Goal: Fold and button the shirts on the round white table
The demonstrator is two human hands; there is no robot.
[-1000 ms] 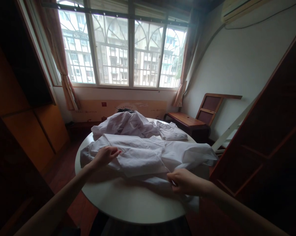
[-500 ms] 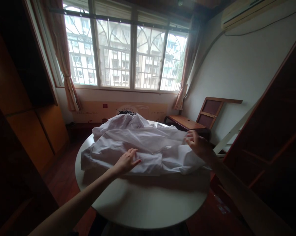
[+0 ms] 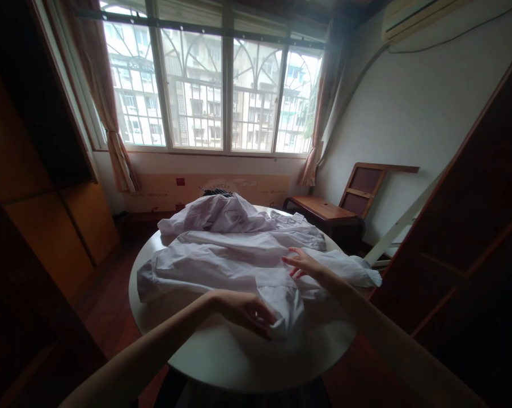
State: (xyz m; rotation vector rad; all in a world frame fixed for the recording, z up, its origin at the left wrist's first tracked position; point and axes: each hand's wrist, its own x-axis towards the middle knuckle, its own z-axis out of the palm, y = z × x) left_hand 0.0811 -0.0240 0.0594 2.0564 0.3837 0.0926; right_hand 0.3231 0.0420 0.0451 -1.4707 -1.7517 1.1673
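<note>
Left hand (image 3: 245, 311) pinching white shirt (image 3: 221, 263) hem; right hand (image 3: 302, 263) flat on it

One view only, taken from a camera worn on the person's head. It faces forward and down across a round white table (image 3: 238, 362), whose near edge sits low in the frame and close to the wearer. Both forearms enter from the bottom corners, placing the left hand (image 3: 247, 311) and right hand (image 3: 302, 263) within arm's reach. The far field takes in the window (image 3: 213, 85) straight ahead. Wide-angle bending is evident at the edges. With no second view, no overlap is recorded.
</note>
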